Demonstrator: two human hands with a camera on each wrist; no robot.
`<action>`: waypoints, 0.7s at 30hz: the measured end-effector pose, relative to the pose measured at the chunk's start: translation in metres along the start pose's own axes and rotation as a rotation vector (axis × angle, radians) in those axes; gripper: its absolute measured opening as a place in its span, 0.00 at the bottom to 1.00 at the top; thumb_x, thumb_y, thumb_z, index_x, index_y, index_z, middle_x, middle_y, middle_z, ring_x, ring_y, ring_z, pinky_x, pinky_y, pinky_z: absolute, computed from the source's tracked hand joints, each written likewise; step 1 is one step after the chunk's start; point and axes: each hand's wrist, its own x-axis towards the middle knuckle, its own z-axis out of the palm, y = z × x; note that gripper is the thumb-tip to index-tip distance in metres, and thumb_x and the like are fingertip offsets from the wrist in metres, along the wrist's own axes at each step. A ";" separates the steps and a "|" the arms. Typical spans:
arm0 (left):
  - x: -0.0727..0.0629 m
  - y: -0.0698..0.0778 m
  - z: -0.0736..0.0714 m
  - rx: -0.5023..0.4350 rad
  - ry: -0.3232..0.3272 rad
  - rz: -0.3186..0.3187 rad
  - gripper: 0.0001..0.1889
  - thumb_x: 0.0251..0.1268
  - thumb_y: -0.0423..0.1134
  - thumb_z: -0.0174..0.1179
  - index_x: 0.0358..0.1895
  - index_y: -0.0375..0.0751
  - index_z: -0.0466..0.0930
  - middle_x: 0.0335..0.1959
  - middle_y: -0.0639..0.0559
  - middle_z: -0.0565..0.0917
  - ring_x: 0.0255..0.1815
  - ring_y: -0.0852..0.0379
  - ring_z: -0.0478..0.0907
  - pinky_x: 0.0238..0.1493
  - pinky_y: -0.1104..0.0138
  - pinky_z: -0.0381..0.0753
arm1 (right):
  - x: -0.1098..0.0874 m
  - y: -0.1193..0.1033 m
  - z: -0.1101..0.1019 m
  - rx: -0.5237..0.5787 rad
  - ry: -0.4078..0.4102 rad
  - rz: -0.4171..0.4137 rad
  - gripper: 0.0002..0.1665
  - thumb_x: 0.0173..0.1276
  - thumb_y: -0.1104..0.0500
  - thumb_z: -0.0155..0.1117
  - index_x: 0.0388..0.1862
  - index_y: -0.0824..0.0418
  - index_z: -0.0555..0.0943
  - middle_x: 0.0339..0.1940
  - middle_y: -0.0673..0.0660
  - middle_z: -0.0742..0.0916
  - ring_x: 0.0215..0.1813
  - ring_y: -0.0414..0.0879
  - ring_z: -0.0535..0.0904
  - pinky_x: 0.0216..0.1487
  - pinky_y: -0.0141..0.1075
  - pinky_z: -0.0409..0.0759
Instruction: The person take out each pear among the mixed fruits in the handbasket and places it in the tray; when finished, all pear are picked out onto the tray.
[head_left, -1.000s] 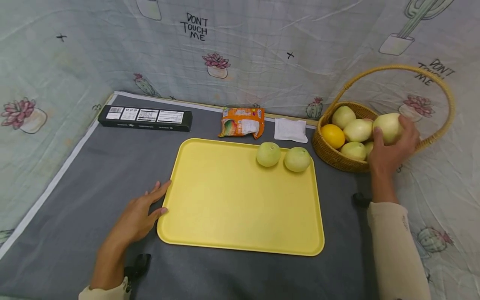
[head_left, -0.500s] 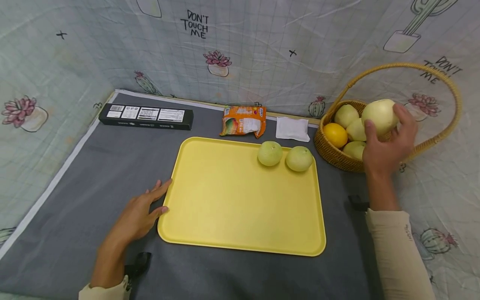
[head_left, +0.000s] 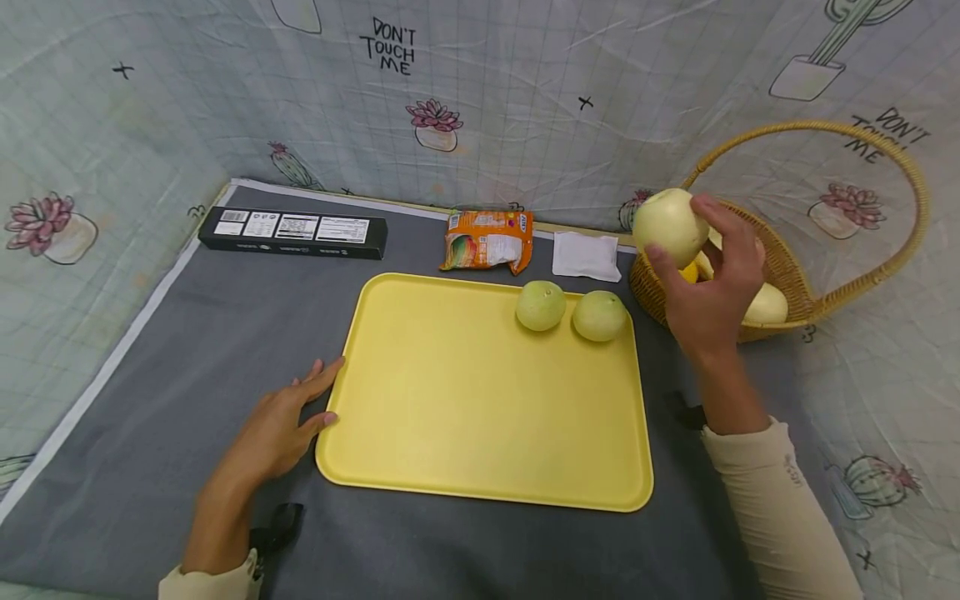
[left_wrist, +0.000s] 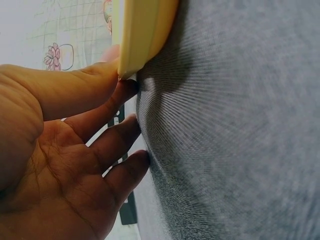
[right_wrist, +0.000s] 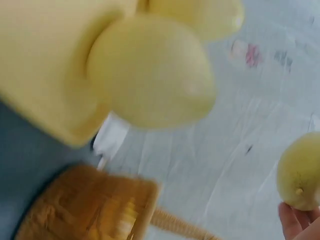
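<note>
Aloft near the basket (head_left: 783,262), the right hand (head_left: 711,292) pinched a pale fruit (head_left: 670,227) by its sides, probably against slipping; the left hand (head_left: 276,429), fingers spread, touched the tray (head_left: 480,400) at its left edge, likely steadying it.

counter (head_left: 187,333): dark grey fabric covering; white border (head_left: 120,343) along left edge, turning at back left corner and following back edge. thin tan strip (head_left: 545,226) behind back edge. back wall (head_left: 495,158): pale grey-green sheet, wrinkled, faint grid lines; same print on left wall (head_left: 90,142) and beyond counter's right edge. print: pink succulents in pots, green cacti, small black x marks, black lettering (head_left: 393,46) "don't touch me", repeated near upper right. light: soft, diffuse; left wrist view shows weave and creases in grey covering, brighter at upper left.
</note>
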 end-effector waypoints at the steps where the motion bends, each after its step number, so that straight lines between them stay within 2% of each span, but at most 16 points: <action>1: 0.000 0.000 0.000 0.000 0.001 0.003 0.45 0.70 0.30 0.69 0.87 0.48 0.57 0.82 0.30 0.61 0.82 0.27 0.60 0.78 0.28 0.59 | -0.002 0.000 0.003 0.013 -0.025 0.002 0.31 0.59 0.66 0.82 0.63 0.67 0.85 0.64 0.55 0.87 0.69 0.49 0.81 0.66 0.32 0.85; 6: 0.000 0.000 0.001 0.001 0.009 0.016 0.45 0.69 0.29 0.69 0.86 0.47 0.57 0.81 0.29 0.62 0.82 0.27 0.61 0.77 0.28 0.60 | -0.015 0.005 0.019 0.019 -0.176 -0.002 0.36 0.55 0.71 0.83 0.65 0.67 0.84 0.65 0.62 0.86 0.69 0.47 0.82 0.64 0.28 0.85; 9: -0.001 -0.001 0.001 0.001 0.008 0.013 0.45 0.69 0.29 0.69 0.86 0.48 0.57 0.82 0.30 0.62 0.82 0.27 0.61 0.77 0.28 0.60 | -0.022 0.004 0.028 0.003 -0.268 -0.019 0.37 0.57 0.69 0.84 0.67 0.64 0.84 0.67 0.60 0.86 0.69 0.47 0.81 0.63 0.25 0.84; 13: -0.001 -0.001 0.001 -0.001 0.009 0.019 0.45 0.69 0.29 0.69 0.86 0.48 0.57 0.82 0.29 0.62 0.82 0.27 0.61 0.77 0.28 0.61 | -0.029 -0.003 0.041 -0.014 -0.364 -0.023 0.37 0.58 0.65 0.85 0.67 0.59 0.84 0.68 0.57 0.85 0.70 0.48 0.80 0.64 0.25 0.83; 17: -0.001 -0.001 0.001 -0.003 0.010 0.023 0.45 0.69 0.29 0.68 0.86 0.48 0.57 0.82 0.29 0.62 0.82 0.27 0.61 0.77 0.28 0.61 | -0.036 -0.011 0.056 -0.050 -0.432 -0.024 0.36 0.57 0.61 0.87 0.67 0.56 0.85 0.67 0.55 0.87 0.69 0.48 0.80 0.61 0.32 0.85; 21: -0.001 -0.001 0.001 0.001 0.008 0.019 0.45 0.70 0.30 0.68 0.87 0.48 0.57 0.82 0.29 0.62 0.82 0.27 0.61 0.77 0.28 0.61 | -0.042 -0.018 0.071 -0.083 -0.520 -0.033 0.37 0.58 0.56 0.87 0.67 0.55 0.84 0.66 0.57 0.87 0.67 0.51 0.80 0.57 0.44 0.88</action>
